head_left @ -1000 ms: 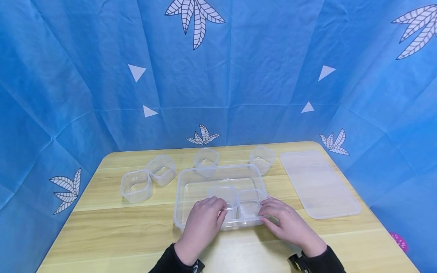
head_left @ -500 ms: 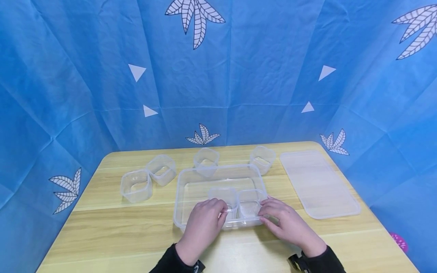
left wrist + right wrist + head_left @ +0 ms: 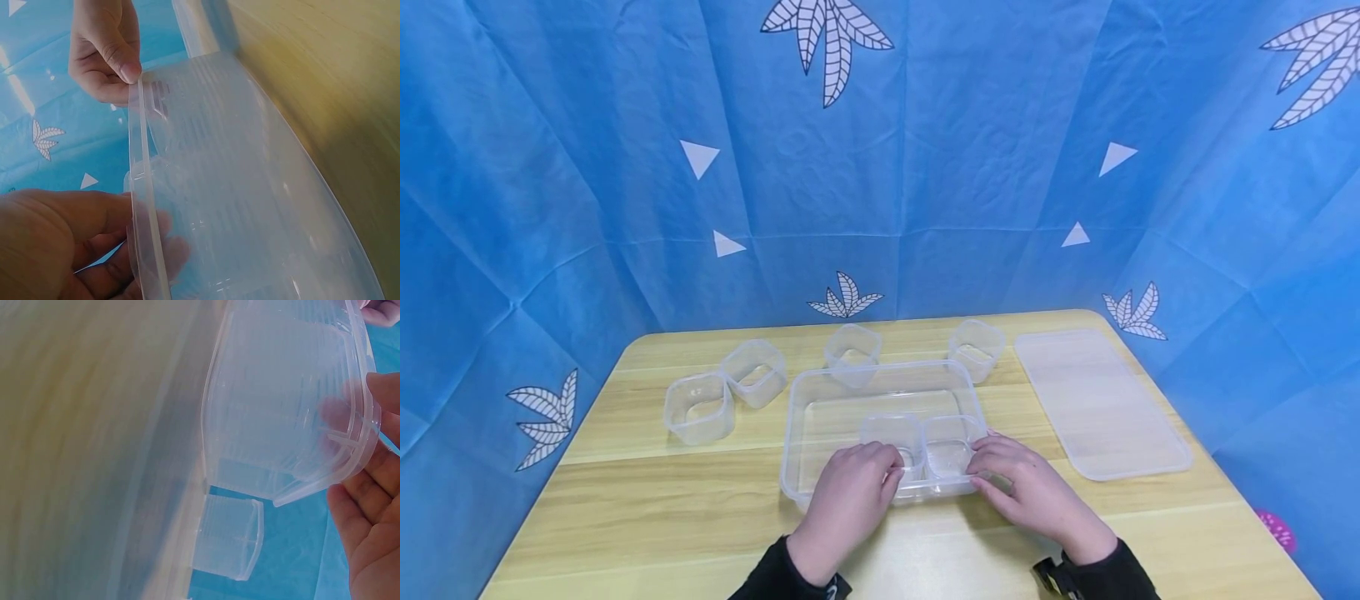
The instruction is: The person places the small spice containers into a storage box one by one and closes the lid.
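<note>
A large clear plastic food box (image 3: 789,433) stands without its lid in the middle of the table. Inside its front right part are two small square plastic containers, side by side. My left hand (image 3: 850,492) reaches over the front rim and pinches the left small container (image 3: 887,428); its fingers (image 3: 178,253) show through the box wall in the left wrist view. The other small container (image 3: 949,454) sits in the right corner. With thumb at the front and fingers around the side, my right hand (image 3: 1026,487) grips the box's front right corner.
Two small containers (image 3: 700,408) stand left of the box. Behind it are another small container (image 3: 853,346) and one more container (image 3: 976,343) towards the right. A flat translucent lid (image 3: 1097,404) lies at the right. Blue curtain (image 3: 1000,167) surrounds the wooden table (image 3: 662,500).
The left hand and the small container it pinches have shifted slightly right and down, so the container sits lower beside its neighbour. The right hand has stayed on the box corner.
</note>
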{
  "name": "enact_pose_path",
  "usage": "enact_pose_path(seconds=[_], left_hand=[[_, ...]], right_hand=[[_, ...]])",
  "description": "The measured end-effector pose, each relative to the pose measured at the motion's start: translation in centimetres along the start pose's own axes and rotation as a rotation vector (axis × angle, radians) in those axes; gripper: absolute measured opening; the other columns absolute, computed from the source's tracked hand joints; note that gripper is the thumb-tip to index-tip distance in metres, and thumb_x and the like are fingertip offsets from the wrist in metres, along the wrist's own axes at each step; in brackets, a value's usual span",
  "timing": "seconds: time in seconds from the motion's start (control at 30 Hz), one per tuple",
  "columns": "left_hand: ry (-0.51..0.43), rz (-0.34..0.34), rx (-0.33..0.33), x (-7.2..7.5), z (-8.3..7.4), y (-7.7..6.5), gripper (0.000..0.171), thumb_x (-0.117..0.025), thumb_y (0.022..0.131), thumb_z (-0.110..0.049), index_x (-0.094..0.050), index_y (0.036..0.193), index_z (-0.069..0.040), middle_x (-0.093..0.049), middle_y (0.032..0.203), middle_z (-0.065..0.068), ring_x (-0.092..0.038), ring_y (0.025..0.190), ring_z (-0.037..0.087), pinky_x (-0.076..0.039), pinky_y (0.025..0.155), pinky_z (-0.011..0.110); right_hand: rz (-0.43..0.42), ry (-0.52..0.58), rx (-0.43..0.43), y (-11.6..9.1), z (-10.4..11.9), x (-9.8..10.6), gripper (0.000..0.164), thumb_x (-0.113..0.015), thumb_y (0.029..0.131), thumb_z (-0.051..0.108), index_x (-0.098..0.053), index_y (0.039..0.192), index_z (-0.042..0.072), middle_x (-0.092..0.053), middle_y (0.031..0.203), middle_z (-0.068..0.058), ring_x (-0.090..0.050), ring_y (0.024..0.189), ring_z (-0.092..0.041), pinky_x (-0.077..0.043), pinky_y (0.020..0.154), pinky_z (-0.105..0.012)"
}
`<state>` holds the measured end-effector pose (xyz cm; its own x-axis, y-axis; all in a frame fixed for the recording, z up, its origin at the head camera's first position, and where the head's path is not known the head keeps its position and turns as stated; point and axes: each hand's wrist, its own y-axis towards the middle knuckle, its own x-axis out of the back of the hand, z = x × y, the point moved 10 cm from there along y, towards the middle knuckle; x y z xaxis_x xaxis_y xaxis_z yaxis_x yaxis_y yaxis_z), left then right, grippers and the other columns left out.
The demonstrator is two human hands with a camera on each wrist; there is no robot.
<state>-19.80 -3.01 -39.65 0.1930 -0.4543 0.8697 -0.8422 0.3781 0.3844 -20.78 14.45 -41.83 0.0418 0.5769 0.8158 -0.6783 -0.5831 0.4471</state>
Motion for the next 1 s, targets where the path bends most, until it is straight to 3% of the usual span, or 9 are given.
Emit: enact_pose_path(seconds=[0.63,1.0], left_hand=[[-0.001,0.016,-0.048,-0.15,-0.48,-0.25,0.012,-0.069,0.092,-0.015,-0.067,0.081,-0.016,-0.059,0.072,-0.01,-0.058,0.068,0.007,-0.05,0.064,0.031],[0.006,0.061,-0.038,-0.45,-0.53,-0.44,0.014,-0.067,0.093,-0.018,-0.066,0.079,-0.019,-0.057,0.071,-0.012,-0.057,0.068,0.005,-0.049,0.063,0.03]], right_hand=[[-0.007,-0.004,0.01,-0.09,-0.05,-0.13,0.005,-0.07,0.095,0.021,-0.073,0.092,0.02,-0.071,0.101,0.006,-0.064,0.111,-0.021,-0.045,0.105,-0.049],[0.001,-0.005,0.003,-0.11,-0.06,-0.12,0.004,-0.07,0.094,0.021,-0.073,0.093,0.02,-0.072,0.102,0.006,-0.064,0.111,-0.021,-0.046,0.104,-0.049]])
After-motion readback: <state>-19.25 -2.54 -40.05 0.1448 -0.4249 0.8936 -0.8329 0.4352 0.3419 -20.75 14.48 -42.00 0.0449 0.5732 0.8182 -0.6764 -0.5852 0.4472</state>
